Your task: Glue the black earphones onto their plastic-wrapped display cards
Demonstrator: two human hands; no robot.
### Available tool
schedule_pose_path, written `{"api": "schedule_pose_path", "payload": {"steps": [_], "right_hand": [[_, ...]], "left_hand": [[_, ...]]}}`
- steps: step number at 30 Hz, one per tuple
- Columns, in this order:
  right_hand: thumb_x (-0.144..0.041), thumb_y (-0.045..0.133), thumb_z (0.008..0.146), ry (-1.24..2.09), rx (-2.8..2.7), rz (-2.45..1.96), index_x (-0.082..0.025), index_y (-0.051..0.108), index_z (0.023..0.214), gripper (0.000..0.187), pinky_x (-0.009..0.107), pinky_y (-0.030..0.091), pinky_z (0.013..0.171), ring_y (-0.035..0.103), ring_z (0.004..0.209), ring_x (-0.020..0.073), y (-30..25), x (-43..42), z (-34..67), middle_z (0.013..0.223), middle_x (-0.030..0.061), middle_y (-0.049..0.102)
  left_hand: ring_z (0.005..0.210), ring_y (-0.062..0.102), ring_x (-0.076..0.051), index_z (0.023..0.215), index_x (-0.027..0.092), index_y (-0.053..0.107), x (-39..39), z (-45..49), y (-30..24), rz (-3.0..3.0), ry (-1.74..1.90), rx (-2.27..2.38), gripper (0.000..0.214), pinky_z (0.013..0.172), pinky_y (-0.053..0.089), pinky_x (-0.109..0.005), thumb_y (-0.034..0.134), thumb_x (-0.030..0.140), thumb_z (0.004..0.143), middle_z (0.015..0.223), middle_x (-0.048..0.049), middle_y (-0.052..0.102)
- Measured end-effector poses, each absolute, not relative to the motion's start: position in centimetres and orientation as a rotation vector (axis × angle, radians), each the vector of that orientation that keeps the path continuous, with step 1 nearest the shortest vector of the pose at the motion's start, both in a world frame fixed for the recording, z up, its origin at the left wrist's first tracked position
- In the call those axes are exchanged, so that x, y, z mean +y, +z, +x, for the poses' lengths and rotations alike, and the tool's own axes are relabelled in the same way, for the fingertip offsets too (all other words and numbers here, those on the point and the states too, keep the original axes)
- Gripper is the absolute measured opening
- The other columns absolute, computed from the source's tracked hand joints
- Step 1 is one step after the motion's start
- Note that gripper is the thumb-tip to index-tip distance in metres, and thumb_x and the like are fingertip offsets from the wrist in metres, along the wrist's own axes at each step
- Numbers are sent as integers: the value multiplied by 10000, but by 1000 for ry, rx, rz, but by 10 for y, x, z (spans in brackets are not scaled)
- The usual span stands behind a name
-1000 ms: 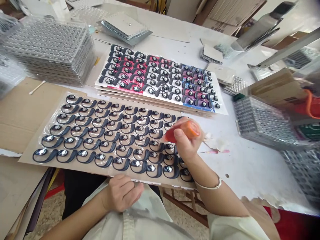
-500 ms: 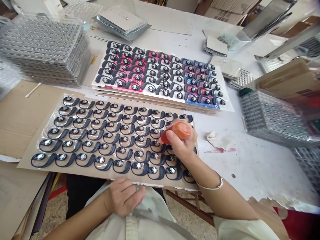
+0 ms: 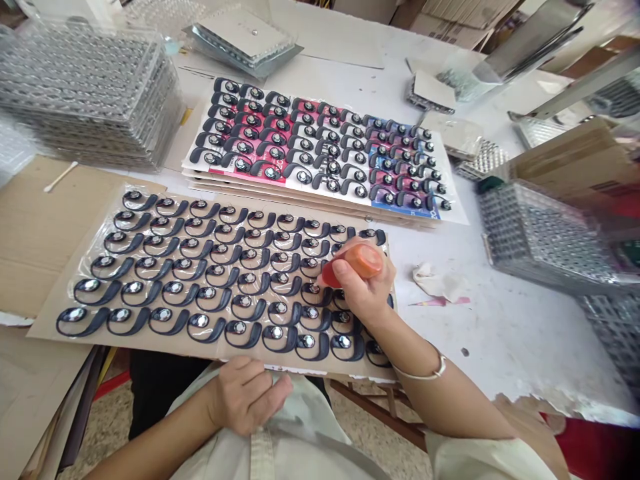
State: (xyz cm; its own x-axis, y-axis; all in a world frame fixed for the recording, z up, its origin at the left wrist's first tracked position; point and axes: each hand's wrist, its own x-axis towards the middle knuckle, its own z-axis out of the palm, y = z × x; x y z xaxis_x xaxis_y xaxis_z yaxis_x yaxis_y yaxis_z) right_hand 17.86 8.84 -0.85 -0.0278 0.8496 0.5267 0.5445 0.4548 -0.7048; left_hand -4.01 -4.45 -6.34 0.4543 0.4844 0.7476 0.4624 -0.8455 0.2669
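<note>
In my right hand is a red-orange squeeze bottle, wrapped by the fingers and tilted. Its tip points down at a black curved piece with a shiny round stone, in the right part of a cardboard sheet. Whether the tip touches that piece I cannot tell. Rows of similar black pieces lie on the sheet, over clear film. My left hand is curled closed at the sheet's near edge, in front of my apron. Nothing shows in its fingers, though the palm is hidden.
Behind lies a stack of boards topped with more black pieces. Clear trays are stacked at the left and right. A cotton swab lies on cardboard at left. Crumpled tissue is to the right of my hand.
The view has shifted very slightly. Both hands, the bottle and the rows of pieces keep the same arrangement.
</note>
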Motion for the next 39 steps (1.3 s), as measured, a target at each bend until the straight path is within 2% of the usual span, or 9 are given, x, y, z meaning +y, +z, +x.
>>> {"api": "schedule_pose_path", "payload": {"steps": [16,39], "right_hand": [[-346,618,824,336,-1727,-1162,-212,521,693,211,336,423,558,522,586,156,-13,90,181,646,-5,538],[-303,631,818,358,-1725,-1056,-213,552,784,125,357,452,584,551,578,174,-12,88,181,638,7,605]], "left_hand": [[526,472,-116,912,101,645,-43,-39,-61,2657,1375,893,161,506,288,-282,644,107,751,578,18,531],[526,480,-104,887,120,642,-43,-38,-60,2659,1380,911,161,499,313,-262,685,110,732,575,26,535]]}}
